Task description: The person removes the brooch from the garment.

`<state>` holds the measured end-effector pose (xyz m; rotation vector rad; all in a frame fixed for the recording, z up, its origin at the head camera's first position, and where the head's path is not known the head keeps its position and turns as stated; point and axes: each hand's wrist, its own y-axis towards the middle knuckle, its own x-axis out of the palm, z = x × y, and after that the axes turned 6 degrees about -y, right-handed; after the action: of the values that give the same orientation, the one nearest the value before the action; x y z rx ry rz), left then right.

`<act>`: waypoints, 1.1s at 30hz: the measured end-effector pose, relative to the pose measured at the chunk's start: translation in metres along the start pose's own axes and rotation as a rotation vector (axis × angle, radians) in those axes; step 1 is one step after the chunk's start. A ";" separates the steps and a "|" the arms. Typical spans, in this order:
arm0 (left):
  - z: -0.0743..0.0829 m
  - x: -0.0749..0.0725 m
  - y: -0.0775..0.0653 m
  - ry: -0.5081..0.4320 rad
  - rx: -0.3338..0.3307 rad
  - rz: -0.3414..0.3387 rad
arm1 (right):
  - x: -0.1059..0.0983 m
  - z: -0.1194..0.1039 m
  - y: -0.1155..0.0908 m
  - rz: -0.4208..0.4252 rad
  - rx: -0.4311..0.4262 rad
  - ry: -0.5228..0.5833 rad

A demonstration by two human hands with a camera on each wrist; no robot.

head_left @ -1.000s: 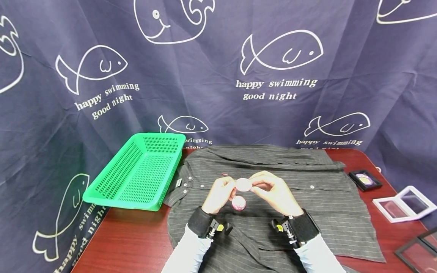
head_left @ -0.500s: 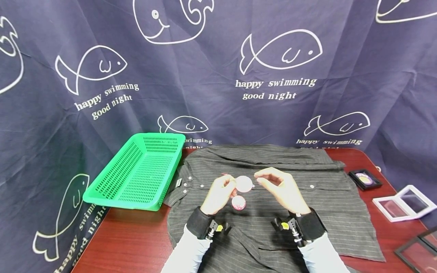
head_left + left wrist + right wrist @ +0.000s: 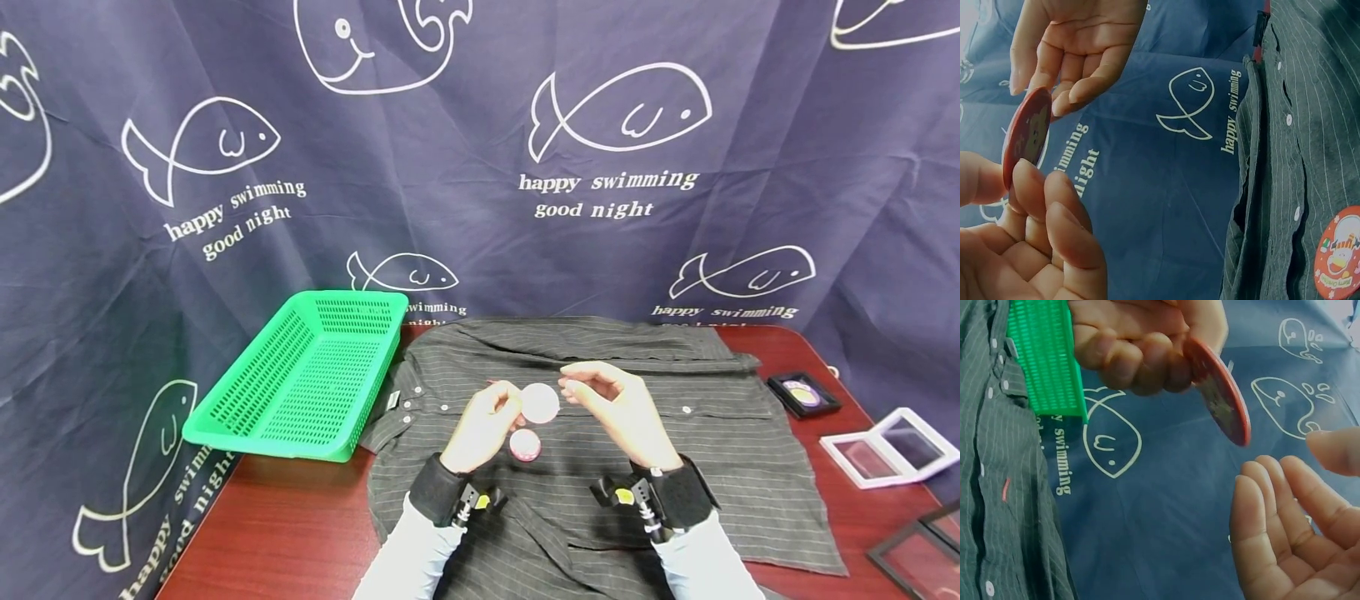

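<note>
Between thumb and fingers, my left hand [image 3: 483, 427] pinches a flat round red disc [image 3: 1027, 134] with a cartoon print on one side. Its pale side [image 3: 540, 403] faces the head camera. My right hand [image 3: 618, 410] holds nothing, its fingers extended just off the disc's right edge and the thumb apart from them. Below the held disc, a second round red disc [image 3: 525, 445] with a cartoon print lies on the dark striped shirt [image 3: 720, 475]. The right wrist view shows the held disc [image 3: 1219, 394] tilted above the right fingertips.
A green plastic basket [image 3: 375, 400] stands at the table's left. On the right lie a black square case [image 3: 804, 395], an unfolded white mirror case [image 3: 888, 450] and a dark-framed object [image 3: 918, 550]. Behind hangs a navy curtain [image 3: 480, 208]. A small red strip [image 3: 1005, 489] lies on the shirt.
My right fingers have let go of the held disc's right edge and drawn back a little to the right. The disc, still in my left hand, has turned slightly, showing its pale side more fully.
</note>
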<state>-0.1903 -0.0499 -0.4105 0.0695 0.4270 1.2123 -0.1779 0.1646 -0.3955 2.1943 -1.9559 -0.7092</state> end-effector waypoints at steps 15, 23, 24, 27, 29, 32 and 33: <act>-0.006 0.005 -0.001 0.007 0.065 0.065 | 0.019 0.007 -0.002 -0.080 0.095 -0.064; -0.006 0.008 -0.001 0.015 0.094 0.062 | 0.023 0.008 -0.002 -0.064 0.150 -0.106; -0.006 0.008 -0.001 0.010 0.097 0.061 | 0.023 0.008 -0.002 -0.061 0.149 -0.108; -0.005 0.008 -0.002 0.002 0.093 0.060 | 0.024 0.008 -0.002 -0.054 0.142 -0.111; -0.005 0.009 -0.002 0.005 0.096 0.062 | 0.024 0.008 -0.002 -0.052 0.137 -0.116; -0.005 0.010 -0.002 0.018 0.097 0.066 | 0.024 0.008 -0.002 -0.049 0.131 -0.123; -0.006 0.010 -0.002 0.021 0.099 0.068 | 0.024 0.008 -0.002 -0.049 0.131 -0.126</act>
<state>-0.1879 -0.0425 -0.4192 0.1573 0.5069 1.2594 -0.1779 0.1435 -0.4101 2.3341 -2.0703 -0.7650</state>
